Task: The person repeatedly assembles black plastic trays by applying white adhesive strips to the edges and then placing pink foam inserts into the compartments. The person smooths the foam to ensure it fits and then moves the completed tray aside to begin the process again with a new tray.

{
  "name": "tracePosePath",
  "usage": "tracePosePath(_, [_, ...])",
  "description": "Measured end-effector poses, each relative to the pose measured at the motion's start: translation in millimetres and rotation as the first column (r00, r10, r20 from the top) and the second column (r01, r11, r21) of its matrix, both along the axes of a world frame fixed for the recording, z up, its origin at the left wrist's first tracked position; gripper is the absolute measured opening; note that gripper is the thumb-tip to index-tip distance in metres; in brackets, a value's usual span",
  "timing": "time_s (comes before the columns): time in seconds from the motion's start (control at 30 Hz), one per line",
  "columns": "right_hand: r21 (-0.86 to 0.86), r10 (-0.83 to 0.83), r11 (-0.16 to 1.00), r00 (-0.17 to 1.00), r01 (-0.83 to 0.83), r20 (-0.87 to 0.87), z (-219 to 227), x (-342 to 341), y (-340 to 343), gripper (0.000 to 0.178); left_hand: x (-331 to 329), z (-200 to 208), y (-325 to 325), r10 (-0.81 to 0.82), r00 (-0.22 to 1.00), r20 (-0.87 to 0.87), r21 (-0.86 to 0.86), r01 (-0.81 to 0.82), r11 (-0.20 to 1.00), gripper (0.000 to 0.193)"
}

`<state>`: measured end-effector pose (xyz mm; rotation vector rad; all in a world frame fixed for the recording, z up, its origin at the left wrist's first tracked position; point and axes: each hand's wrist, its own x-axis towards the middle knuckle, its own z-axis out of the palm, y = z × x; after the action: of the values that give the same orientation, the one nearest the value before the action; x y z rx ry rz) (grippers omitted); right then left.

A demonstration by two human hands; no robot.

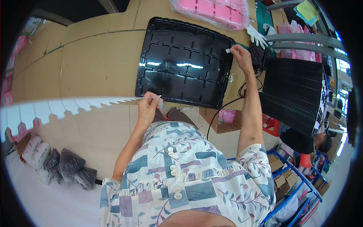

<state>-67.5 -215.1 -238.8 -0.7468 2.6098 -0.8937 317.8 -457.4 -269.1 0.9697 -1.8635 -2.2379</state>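
A black plastic tray (185, 49) with raised dividers lies on the cardboard-covered table in front of me. My left hand (146, 108) is at its near left corner, thumb and fingers pinched on the end of a long white strip (64, 109) with a notched edge, which runs off to the left. A small greyish, translucent piece (161, 103) shows beside those fingertips. Over the tray's right edge, near the far corner, my right hand (242, 58) pinches a small white piece (228, 50) that looks like a label or bit of tape.
Pink trays (213, 11) in clear plastic lie beyond the black tray, with a white glove (257, 36) beside them. A tall stack of black trays (293, 92) stands on the right. Black cables (223, 106) hang off the table. Dark bags (72, 164) sit on the floor.
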Motion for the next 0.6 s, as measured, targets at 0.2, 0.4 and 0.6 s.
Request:
tracePosePath(0.2, [0.141, 0.196, 0.974, 0.971, -0.177, -0.135, -11.6, -27.3, -18.2, 0.017, -7.7, -3.1, -0.9, 0.034, 0.999, -0.019, 0.068, -0.033, 0.997, 0.005])
tracePosePath(0.4, [0.185, 0.087, 0.982, 0.962, -0.039, -0.257, -14.7, -11.5, -30.9, 0.016, -8.7, -1.8, -0.9, 0.07, 0.998, -0.008, 0.071, -0.069, 0.995, 0.007])
tracePosePath(0.6, [0.283, 0.16, 0.956, 0.938, -0.071, -0.308, -29.7, -21.1, -32.2, 0.014, -10.6, -0.9, -0.8, 0.059, 0.998, 0.015, 0.098, -0.06, 0.993, 0.009])
